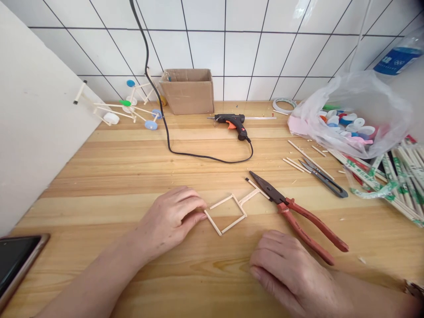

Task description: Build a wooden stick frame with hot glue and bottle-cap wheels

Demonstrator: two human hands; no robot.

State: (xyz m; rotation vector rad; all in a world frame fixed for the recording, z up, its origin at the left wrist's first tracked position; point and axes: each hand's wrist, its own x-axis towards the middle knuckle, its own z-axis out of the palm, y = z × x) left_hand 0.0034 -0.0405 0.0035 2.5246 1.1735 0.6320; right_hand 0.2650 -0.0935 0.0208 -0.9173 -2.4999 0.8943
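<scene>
Stick frame (233, 224) touching left fingers (194, 199) (barely)

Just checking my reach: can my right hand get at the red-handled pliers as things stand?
Probably yes. The right hand rests close beside the red handles of the pliers, and nothing appears to lie between them.

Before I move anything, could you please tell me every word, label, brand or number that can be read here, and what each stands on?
No text can be read.
Blue label on the bottle: too blurred to read.
Printed wrappers: too small to read.
Pliers: no legible marks.
</scene>
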